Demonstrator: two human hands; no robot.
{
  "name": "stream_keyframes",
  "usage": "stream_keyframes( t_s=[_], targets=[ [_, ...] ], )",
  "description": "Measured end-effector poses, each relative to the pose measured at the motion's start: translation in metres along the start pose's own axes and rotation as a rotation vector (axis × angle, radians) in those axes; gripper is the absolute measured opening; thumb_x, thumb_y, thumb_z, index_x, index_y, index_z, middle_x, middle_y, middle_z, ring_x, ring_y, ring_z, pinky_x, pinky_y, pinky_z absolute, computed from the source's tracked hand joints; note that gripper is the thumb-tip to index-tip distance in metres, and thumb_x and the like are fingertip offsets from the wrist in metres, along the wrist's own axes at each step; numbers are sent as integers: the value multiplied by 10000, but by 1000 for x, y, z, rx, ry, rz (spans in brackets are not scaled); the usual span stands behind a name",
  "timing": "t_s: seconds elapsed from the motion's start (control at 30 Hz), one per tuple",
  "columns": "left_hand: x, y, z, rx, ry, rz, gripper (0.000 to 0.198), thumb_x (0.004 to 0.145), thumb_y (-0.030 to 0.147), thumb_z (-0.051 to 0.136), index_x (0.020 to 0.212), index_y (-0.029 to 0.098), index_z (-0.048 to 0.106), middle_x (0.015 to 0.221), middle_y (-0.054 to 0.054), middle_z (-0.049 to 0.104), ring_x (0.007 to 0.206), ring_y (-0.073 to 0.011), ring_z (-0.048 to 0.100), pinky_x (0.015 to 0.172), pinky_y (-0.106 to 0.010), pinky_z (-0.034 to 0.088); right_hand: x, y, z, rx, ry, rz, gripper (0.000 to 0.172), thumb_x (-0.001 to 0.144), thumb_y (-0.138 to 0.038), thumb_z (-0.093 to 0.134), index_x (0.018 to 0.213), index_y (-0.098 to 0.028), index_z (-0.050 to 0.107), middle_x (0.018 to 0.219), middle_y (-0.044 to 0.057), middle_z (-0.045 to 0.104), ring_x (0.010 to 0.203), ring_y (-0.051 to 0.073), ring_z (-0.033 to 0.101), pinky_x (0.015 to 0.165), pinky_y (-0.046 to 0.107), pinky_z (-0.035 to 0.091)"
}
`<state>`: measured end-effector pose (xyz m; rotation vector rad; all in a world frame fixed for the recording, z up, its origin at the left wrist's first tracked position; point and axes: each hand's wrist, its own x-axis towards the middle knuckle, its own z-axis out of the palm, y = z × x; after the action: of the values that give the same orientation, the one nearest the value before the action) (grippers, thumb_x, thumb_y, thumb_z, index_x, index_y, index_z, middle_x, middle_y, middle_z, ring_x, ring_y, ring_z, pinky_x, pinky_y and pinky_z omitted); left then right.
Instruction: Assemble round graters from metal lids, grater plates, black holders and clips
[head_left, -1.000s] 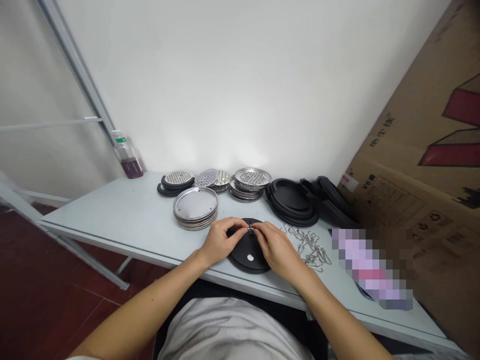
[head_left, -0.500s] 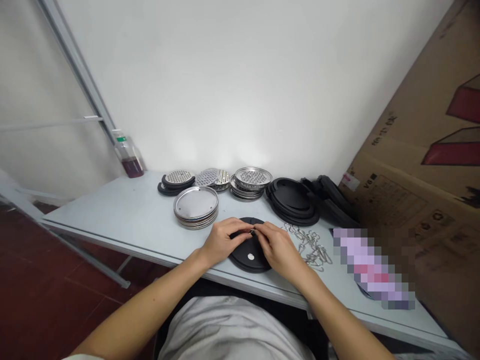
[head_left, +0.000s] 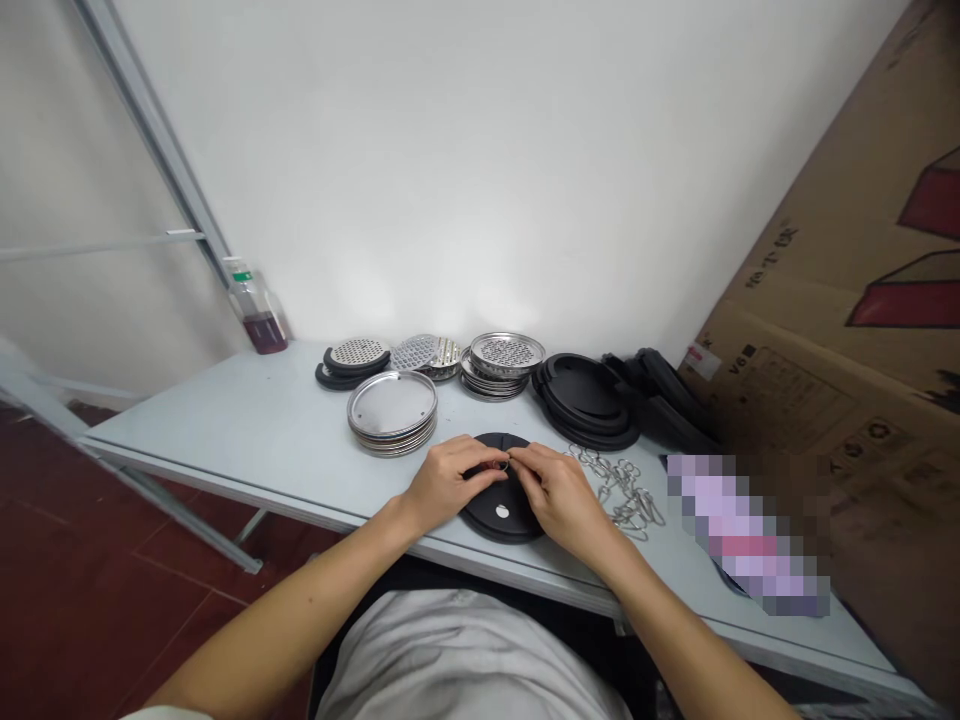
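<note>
Above a round black disc near the table's front edge, both hands meet fingertip to fingertip. My left hand pinches a small metal wire piece between thumb and fingers. My right hand grips the same piece from the other side; its exact shape is mostly covered by the fingers. The disc lies flat under the hands and has a white round spot near its front. Just right of my right hand lies a loose pile of bent silver wire clips.
Left of the disc stands a stack of round metal plates. Behind are perforated grater plates and stacked black discs. A bottle of dark liquid stands back left; a large cardboard box borders the right side.
Both hands stay in place over the disc. The fingers have shifted slightly on the small metal wire piece, and it now appears turned a little.
</note>
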<state>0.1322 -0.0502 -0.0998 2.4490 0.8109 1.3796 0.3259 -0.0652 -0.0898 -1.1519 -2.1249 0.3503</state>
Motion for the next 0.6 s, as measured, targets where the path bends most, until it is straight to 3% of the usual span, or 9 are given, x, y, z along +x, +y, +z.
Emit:
stream_keyframes(
  t_s=[0.27, 0.4, 0.6],
  targets=[
    [0, 0, 0, 6, 24, 25, 156, 896, 176, 678, 1043, 175, 731, 869, -52, 744, 792, -163, 653, 756, -287, 532, -1, -2, 0, -10, -22, -1, 267, 952, -136, 449, 849, -203, 686, 764, 25, 635, 705, 163, 586, 657, 274, 397],
    [-1, -3, 0, 5, 84, -78, 160, 869, 199, 715, 1026, 187, 745, 870, -55, 739, 798, -170, 664, 747, -292, 539, 0, -2, -2, 40, -11, 10, 261, 965, -171, 455, 929, -210, 711, 814, 35, 676, 745, 169, 622, 687, 274, 426],
    [3, -2, -1, -48, 49, -187, 152, 876, 177, 699, 1017, 209, 743, 917, -45, 739, 877, -180, 673, 827, -311, 528, 1, -4, -7, 68, 49, 74, 227, 945, -219, 508, 995, -206, 729, 895, 59, 725, 809, 196, 662, 742, 302, 459]
  ],
)
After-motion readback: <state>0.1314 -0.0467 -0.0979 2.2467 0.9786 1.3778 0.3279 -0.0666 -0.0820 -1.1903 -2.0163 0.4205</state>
